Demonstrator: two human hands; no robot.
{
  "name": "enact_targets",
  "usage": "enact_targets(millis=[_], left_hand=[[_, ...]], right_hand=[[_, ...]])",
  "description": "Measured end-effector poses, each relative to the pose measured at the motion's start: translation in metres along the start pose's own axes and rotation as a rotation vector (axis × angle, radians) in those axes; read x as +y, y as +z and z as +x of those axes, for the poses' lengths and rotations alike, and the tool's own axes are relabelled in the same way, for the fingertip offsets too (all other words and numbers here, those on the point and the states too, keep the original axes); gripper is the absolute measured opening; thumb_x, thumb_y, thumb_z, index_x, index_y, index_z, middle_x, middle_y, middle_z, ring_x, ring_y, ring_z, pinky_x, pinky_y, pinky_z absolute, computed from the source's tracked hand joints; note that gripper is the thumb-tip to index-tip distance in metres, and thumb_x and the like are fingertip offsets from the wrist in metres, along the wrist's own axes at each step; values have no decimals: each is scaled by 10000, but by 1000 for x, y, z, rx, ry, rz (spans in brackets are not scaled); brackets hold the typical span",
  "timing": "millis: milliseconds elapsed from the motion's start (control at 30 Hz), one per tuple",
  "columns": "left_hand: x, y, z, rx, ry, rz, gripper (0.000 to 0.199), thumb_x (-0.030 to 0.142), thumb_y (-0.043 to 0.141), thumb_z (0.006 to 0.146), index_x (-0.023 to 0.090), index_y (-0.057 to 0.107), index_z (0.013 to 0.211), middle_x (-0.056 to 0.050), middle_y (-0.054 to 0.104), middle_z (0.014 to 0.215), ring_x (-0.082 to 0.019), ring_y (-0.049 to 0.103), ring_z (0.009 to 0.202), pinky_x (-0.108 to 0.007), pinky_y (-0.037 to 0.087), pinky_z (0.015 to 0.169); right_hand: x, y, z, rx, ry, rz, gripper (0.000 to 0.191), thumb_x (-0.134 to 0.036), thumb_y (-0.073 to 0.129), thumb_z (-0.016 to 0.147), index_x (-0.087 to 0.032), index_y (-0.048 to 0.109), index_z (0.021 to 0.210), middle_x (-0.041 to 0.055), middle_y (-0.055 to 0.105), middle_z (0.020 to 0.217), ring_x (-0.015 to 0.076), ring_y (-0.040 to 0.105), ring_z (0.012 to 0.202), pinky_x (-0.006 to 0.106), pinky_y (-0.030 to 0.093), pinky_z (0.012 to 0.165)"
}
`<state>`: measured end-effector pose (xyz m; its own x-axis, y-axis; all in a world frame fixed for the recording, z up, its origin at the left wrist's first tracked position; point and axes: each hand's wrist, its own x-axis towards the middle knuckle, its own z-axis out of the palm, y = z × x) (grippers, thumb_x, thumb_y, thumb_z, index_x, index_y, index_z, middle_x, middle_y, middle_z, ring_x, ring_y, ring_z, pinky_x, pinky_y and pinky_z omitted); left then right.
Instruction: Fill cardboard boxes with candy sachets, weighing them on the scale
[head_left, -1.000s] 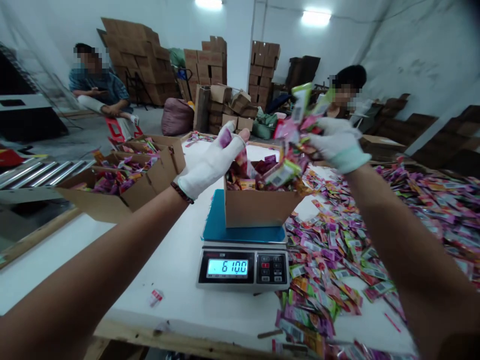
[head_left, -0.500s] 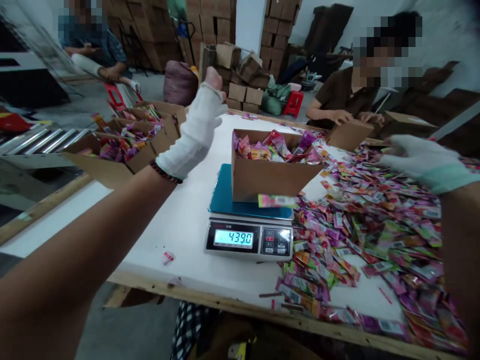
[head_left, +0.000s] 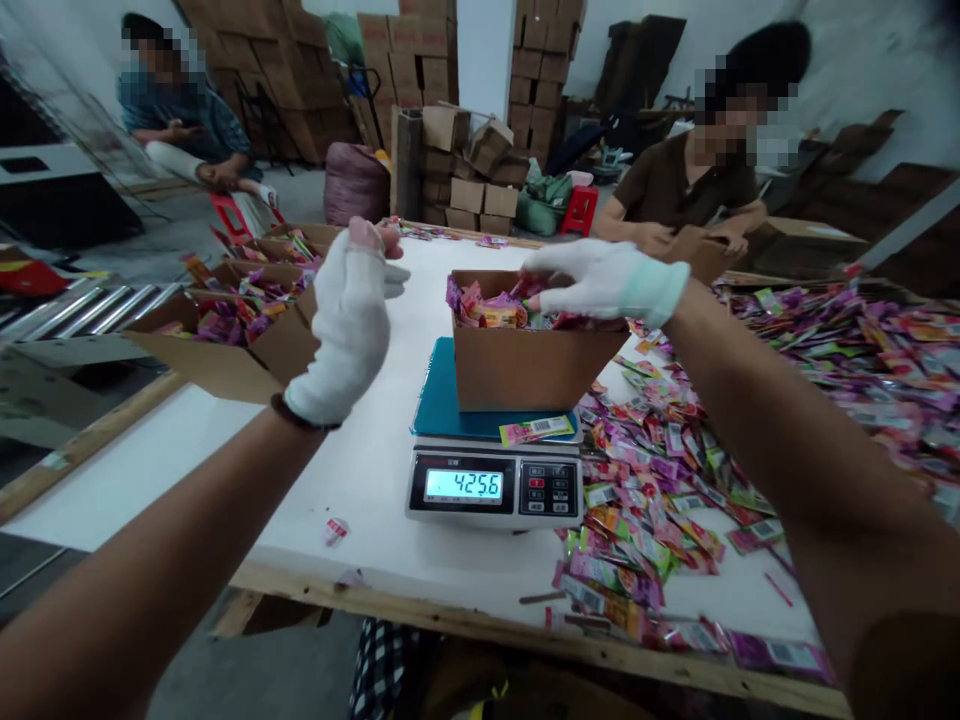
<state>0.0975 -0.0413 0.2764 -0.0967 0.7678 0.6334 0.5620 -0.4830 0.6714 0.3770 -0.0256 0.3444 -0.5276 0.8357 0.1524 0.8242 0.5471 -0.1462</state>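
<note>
An open cardboard box [head_left: 525,370] filled with small candy packets [head_left: 499,315] stands on the blue pan of a digital scale [head_left: 457,515], whose display reads 425.6. My gloved right hand [head_left: 592,280] is over the box's right part, thumb and fingers apart among the top packets; some fingertips are hidden. Left of the box, my gloved left hand [head_left: 349,320] is raised with curled fingers, bare at the tips. What it may hold is hidden. One green-and-pink packet [head_left: 536,430] lies on the pan's front edge, outside the box.
Loose packets [head_left: 675,440] cover the table's right side. Filled cardboard boxes [head_left: 225,350] stand at the left beside a roller conveyor [head_left: 90,310]. Across the table, a person in a brown shirt [head_left: 675,190] handles a carton. Another person [head_left: 195,140] sits at the back left.
My right hand has moved left from above the loose packets to the box. My left hand has come lower and nearer. The falling packet now rests on the pan; the display dropped from 439.0.
</note>
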Motion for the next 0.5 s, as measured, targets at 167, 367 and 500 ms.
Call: enact_targets(millis=[167,367,500], left_hand=[[37,15,-104,-577,356,184,334,413,454,1072,199,708,1029,-24,744,980,-179,713,905,-335,577,837],[13,84,-168,-956,214,678,480,185,428,1017,190,543,1484,-189,622,1404,-309,753,894,-432,591,665],[4,96,-165,-983,222,641,422,119,367,993,198,660,1287,-142,669,1173,-293,742,802,-420,587,636]], right_hand=[[3,28,35,-341,-128,-76,448,-190,766,776,-267,787,1217,23,789,1215,296,726,1132,398,558,1003],[2,24,25,-154,55,330,168,-91,677,776,-188,747,894,1,739,760,160,676,675,263,554,626],[22,-15,-15,325,228,596,101,-183,702,845,-207,687,942,-11,648,675,129,596,558,266,532,537]])
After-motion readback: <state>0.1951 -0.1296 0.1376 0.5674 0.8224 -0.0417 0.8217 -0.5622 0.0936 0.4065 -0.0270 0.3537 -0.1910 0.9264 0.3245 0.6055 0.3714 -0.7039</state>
